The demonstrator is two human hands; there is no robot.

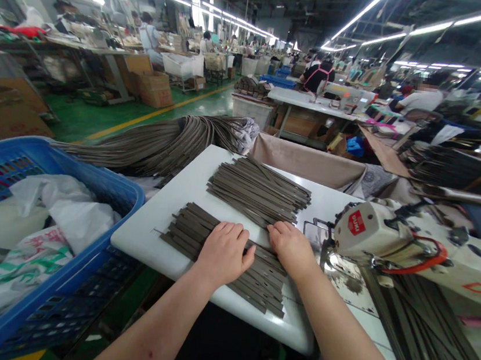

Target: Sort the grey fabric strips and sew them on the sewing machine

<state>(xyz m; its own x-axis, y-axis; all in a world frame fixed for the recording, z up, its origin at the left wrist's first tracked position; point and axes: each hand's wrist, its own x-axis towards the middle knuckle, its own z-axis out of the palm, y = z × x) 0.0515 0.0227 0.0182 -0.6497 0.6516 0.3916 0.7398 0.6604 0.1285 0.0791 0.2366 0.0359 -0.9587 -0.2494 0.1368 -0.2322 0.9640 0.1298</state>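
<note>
1. Head view: a person's two bare hands work over a white tabletop (146,235) beside a sewing machine.
2. Left hand (226,250) lies palm down across the middle of the near bundle of dark grey-brown strips (264,279), fingers bent, thumb toward the right; whether it clasps any strip, I cannot tell.
3. Right hand (290,247) is curled, fingertips between that bundle and the far bundle of similar strips (259,191); its grip is hidden too.
4. Both bundles lie on the tabletop, slanting from far left to near right, the near one with uneven ends.
5. To the right stands the white sewing machine (377,229), with more strips (427,331) beneath its arm.
6. To the left, a blue basket (130,204) holds plastic bags (57,222); long strips (170,145) drape behind it.
</note>
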